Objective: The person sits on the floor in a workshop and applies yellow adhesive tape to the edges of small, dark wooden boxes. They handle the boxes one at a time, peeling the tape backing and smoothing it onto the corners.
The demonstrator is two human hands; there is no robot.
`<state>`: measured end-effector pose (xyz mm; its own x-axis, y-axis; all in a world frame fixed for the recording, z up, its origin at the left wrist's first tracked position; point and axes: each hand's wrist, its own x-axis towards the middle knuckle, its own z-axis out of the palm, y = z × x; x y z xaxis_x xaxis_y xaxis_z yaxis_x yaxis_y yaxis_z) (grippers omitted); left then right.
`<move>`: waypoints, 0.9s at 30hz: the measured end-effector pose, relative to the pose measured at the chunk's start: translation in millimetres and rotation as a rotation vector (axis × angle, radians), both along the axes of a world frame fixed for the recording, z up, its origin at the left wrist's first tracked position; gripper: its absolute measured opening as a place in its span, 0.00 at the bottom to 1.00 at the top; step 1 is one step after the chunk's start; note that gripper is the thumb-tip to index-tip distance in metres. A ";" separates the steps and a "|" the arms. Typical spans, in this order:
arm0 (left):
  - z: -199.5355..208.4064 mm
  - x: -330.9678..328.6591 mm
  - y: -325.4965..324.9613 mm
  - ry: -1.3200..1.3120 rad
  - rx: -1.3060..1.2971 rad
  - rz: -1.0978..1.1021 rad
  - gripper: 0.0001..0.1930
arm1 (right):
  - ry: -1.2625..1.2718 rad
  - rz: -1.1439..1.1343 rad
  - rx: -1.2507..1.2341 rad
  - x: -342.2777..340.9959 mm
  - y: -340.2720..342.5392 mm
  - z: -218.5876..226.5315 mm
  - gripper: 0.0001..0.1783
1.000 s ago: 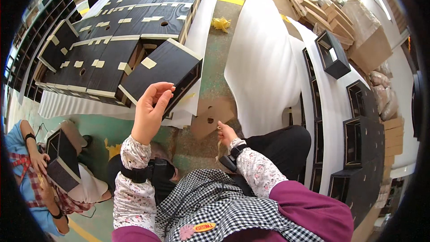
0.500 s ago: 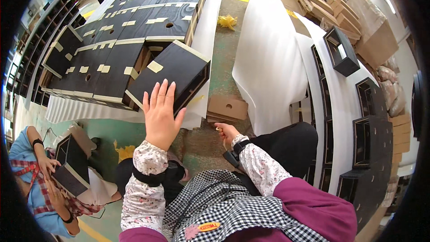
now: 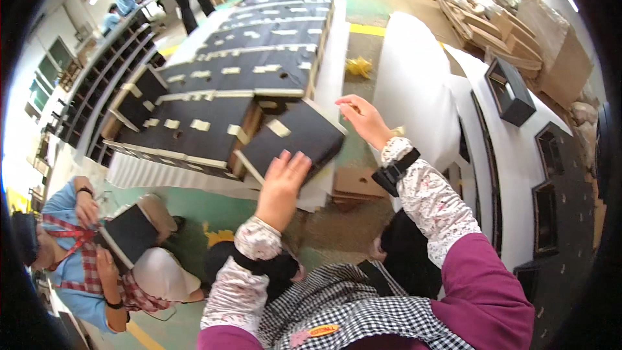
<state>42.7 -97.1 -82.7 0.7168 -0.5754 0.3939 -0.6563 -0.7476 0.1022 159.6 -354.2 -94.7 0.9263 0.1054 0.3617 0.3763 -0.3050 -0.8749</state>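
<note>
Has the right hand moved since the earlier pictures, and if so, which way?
Yes, up the view. Judged against the brown cardboard on the floor, the right hand showed just below it earlier and now shows above it.

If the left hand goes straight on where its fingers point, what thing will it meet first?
The angled black box: the left hand already appears to lie on its upper face, though exact contact is hard to judge.

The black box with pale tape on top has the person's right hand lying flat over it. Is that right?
Not quite: the head view shows the left hand lying flat over the black box. The pale tape is on top, as you said.
</note>
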 end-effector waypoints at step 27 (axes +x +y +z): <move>1.4 50.2 58.0 -0.080 -0.194 0.086 0.25 | 0.309 0.411 -0.457 -59.1 11.7 22.5 0.26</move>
